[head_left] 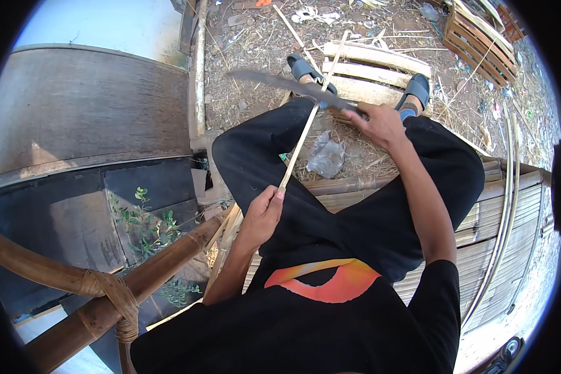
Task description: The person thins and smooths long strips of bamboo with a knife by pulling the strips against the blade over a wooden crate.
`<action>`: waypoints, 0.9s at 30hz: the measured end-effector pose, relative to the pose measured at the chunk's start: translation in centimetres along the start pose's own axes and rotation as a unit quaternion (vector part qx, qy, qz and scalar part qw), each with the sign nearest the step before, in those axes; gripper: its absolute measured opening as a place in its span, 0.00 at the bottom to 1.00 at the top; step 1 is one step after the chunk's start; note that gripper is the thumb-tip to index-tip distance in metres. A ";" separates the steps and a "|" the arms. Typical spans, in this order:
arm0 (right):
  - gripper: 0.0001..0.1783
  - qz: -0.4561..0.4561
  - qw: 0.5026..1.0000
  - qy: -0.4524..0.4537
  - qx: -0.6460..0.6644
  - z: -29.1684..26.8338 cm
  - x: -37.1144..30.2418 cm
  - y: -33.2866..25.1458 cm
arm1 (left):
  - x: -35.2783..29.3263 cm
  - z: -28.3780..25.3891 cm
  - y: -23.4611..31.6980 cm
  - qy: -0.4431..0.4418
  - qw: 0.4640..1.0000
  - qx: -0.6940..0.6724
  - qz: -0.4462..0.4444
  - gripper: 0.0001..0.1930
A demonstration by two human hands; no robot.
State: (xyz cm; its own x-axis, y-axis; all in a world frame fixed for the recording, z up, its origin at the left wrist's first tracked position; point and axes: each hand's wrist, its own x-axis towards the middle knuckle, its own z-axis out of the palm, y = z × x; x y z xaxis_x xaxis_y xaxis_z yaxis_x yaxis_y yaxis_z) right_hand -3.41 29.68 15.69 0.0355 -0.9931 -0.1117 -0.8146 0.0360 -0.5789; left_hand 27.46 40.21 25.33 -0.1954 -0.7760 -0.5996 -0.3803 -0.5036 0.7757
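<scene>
My left hand (262, 217) is closed round the lower end of a long, thin bamboo strip (305, 133), held over my left thigh. The strip slants up and away toward a wooden crate (380, 70) between my feet. In my right hand (381, 124) is the handle of a machete (280, 81), its long dark blade pointing left. The blade lies across the strip near its far part; whether it cuts in cannot be made out. My right fingers wrap the handle and mostly hide it.
I sit on a bamboo-slat bench (505, 230) with a thick bamboo rail (106, 311) at left. A clear plastic bag (326, 154) lies on the littered ground below. Another wooden crate (480, 43) stands at far right. A brown panel (87, 112) and a small green plant (162, 234) are at left.
</scene>
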 end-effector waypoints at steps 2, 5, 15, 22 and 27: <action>0.36 0.062 0.998 0.010 0.020 -0.9 2.2 3.8 | 0.0 0.4 -0.3 -0.020 1.000 0.012 0.009 0.16; 0.38 0.035 0.999 0.004 0.011 -0.8 0.6 3.3 | -0.2 0.7 -0.8 -0.035 0.999 -0.035 -0.018 0.16; 0.31 -0.036 0.999 0.013 -0.020 -0.1 -0.3 3.0 | -0.7 0.1 1.0 -0.042 0.998 -0.046 -0.002 0.14; 0.38 0.090 0.996 -0.004 -0.005 1.3 1.8 5.8 | -3.0 -0.8 0.4 -0.059 0.992 -0.077 -0.076 0.14; 0.41 0.130 0.989 -0.002 0.076 0.8 1.9 7.3 | -3.9 0.7 -1.6 -0.078 0.988 -0.105 -0.087 0.13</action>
State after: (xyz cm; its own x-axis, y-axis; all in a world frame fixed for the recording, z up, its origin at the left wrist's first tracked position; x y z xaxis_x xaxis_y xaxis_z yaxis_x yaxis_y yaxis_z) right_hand -8.83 28.18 10.60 -0.1609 -0.9480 -0.2745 -0.7004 0.3056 -0.6450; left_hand 28.20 44.29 26.32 -0.2865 -0.6108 -0.7382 -0.2273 -0.7051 0.6717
